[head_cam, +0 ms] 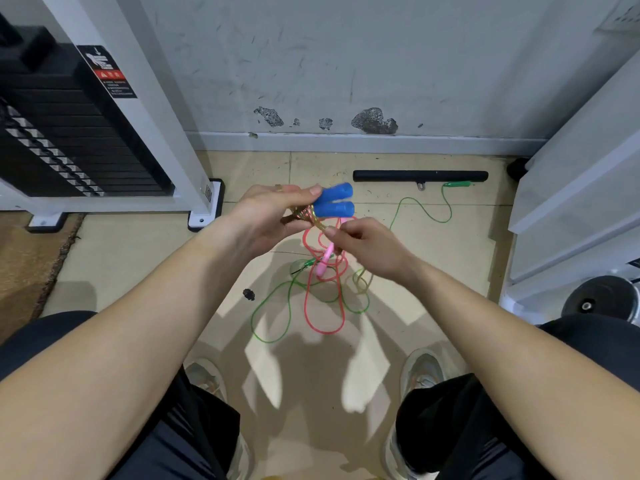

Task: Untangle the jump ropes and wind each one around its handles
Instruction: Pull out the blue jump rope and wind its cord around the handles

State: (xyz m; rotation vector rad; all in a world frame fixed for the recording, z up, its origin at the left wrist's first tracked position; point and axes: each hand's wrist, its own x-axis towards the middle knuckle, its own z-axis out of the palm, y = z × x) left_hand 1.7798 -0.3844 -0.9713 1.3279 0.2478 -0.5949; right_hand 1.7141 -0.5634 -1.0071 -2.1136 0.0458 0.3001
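Two bare forearms are reaching out over dark-clad knees (45, 330) and pale shoes (423, 368) toward the blue handles (334, 200), which are being held side by side above the floor (138, 254). The left hand (270, 216) is gripping the handles at their left end, with the thumb pressing on top and the fingers curling beneath. A yellowish rope (304, 214) is sitting in coils around that same end (how many turns I cannot tell). Just below and right of the handles, the right hand (367, 247) is pinching a strand of this rope between thumb and curled fingers. Beneath the handles, the pink rope (323, 299) and green rope (273, 320) are lying looped across each other on the floor, with a pink handle (323, 263) among them. A green handle (457, 184) is lying beyond and right of the blue handles, just beside a black bar (419, 175). Far left of the handles, a weight stack (69, 133) is standing.
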